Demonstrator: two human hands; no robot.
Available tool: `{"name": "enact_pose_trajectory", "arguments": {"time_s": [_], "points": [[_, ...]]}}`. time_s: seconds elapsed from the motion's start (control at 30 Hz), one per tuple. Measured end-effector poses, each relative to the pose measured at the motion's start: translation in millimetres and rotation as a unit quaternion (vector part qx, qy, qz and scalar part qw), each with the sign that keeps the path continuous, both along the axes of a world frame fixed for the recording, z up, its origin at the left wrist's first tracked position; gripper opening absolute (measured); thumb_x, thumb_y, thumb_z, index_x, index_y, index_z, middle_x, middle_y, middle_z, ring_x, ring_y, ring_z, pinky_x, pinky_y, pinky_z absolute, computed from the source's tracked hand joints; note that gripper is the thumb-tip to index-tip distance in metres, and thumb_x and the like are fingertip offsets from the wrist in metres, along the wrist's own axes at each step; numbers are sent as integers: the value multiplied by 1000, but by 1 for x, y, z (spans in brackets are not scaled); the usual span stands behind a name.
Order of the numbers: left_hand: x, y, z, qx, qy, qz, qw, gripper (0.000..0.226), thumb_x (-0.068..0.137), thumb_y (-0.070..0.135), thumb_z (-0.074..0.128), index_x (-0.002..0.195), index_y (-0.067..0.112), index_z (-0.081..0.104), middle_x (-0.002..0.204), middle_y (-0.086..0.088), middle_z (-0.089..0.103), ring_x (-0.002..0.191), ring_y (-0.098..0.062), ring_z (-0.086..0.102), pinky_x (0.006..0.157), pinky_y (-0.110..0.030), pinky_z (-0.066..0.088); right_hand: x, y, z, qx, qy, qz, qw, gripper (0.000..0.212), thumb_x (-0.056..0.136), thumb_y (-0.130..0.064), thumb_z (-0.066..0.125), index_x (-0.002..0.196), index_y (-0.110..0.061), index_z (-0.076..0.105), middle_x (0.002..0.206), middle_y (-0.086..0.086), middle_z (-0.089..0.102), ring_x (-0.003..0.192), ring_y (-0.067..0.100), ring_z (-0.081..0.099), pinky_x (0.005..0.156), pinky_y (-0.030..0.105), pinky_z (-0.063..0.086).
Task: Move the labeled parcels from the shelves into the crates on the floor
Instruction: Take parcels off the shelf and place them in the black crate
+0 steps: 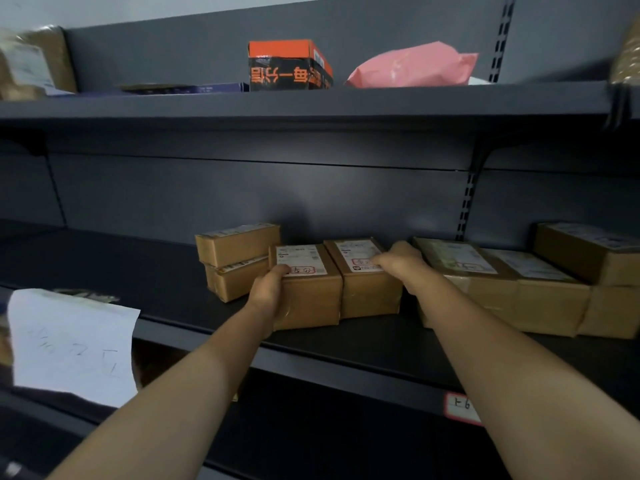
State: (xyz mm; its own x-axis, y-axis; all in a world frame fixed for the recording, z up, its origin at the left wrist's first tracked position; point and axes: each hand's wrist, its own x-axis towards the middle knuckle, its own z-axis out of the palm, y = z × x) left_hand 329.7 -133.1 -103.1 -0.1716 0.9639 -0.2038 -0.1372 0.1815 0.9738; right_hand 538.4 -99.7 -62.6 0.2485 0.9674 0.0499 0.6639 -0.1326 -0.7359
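- Dark grey shelving; on the middle shelf (104,265), centre of frame, two labelled parcels sit side by side, touching.
- Left hand (268,292) grips left parcel (311,299) at its near-left corner, thumb on top.
- Right hand (401,263) grips right parcel (367,296), fingers over the label.
- Step: pick-up; both look not yet lifted.
- Next: lift both clear, then lower them to the crates, which are out of view.

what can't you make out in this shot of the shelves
Head view only:
- floor crates: beyond the bottom edge
- label print on the left brown cardboard box, gripped by the left hand, and the right brown cardboard box, gripped by the right hand: too small, fingers cover part
- writing on the white paper sheet: blurred
- brown parcel, top right: blurred, cut by the edge
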Motion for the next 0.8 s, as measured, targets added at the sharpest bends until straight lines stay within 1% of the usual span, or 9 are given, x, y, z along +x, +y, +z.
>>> {"name": "enact_pose_trajectory", "arguments": {"time_s": [0.1, 0.2, 0.27, 0.33, 0.4, 0.47, 0.6, 0.7, 0.8], "points": [[-2, -3, -3, 33, -23, -2, 999, 45, 90, 38, 53, 132, 23, 48, 121, -6, 57, 109, -28, 53, 103, -47, 39, 4, -7, -4, 45, 101, -36, 993, 23, 89, -18, 63, 109, -6, 63, 104, 7, 64, 98, 22, 61, 90, 37, 52], [-6, -8, -2, 114, -33, -17, 993, 49, 89, 36, 52, 137, 38, 41, 130, 0, 54, 114, -24, 50, 105, -50, 35, 1, -25, -6, 91, 210, -34, 973, 27, 90, -15, 62, 117, -10, 61, 99, 2, 66, 98, 21, 64, 92, 40, 53], [-9, -13, 3, 159, -50, -39, 985, 42, 88, 33, 52, 128, 45, 48, 125, 5, 57, 114, -23, 53, 104, -50, 37, -3, -42, -2, 119, 262, -23, 958, 27, 92, -14, 60, 119, -13, 62, 102, 2, 69, 95, 19, 66, 87, 36, 55], [-14, -20, 7, 179, -84, -56, 979, 34, 88, 31, 52, 116, 51, 51, 119, 8, 60, 112, -21, 54, 103, -50, 39, -8, -65, 5, 149, 316, -12, 937, 30, 93, -10, 58, 123, -16, 60, 98, -1, 69, 87, 14, 66, 73, 26, 54], [-19, -27, 7, 186, -118, -73, 973, 33, 88, 30, 52, 113, 52, 52, 117, 8, 62, 110, -20, 56, 101, -49, 42, -10, -90, 12, 180, 356, -9, 917, 34, 93, -9, 59, 126, -18, 59, 99, -1, 69, 81, 10, 66, 63, 22, 50], [-21, -36, 6, 190, -154, -101, 964, 36, 88, 32, 52, 121, 47, 52, 120, 4, 63, 110, -20, 58, 98, -48, 45, -12, -118, 18, 196, 382, -10, 903, 36, 93, -14, 60, 126, -25, 58, 103, -3, 70, 83, 9, 65, 62, 25, 49], [-12, -61, -2, 202, -188, -183, 944, 43, 90, 35, 49, 133, 40, 46, 124, 1, 63, 111, -20, 61, 92, -45, 49, -10, -171, 16, 192, 370, -30, 908, 42, 92, -22, 60, 130, -37, 51, 116, -2, 65, 103, 21, 63, 84, 47, 55], [12, -89, -6, 189, -173, -247, 935, 41, 91, 35, 48, 132, 39, 46, 120, 1, 65, 108, -19, 62, 85, -43, 52, 8, -222, 6, 191, 341, -99, 915, 43, 92, -25, 60, 129, -38, 43, 116, -2, 60, 102, 22, 61, 87, 48, 54], [53, -128, -5, 161, -157, -336, 915, 38, 91, 28, 48, 128, 38, 48, 110, 3, 67, 98, -15, 64, 68, -32, 53, 40, -285, -10, 194, 356, -173, 898, 48, 92, -30, 59, 133, -36, 36, 120, 2, 59, 106, 24, 61, 87, 46, 54]]}}
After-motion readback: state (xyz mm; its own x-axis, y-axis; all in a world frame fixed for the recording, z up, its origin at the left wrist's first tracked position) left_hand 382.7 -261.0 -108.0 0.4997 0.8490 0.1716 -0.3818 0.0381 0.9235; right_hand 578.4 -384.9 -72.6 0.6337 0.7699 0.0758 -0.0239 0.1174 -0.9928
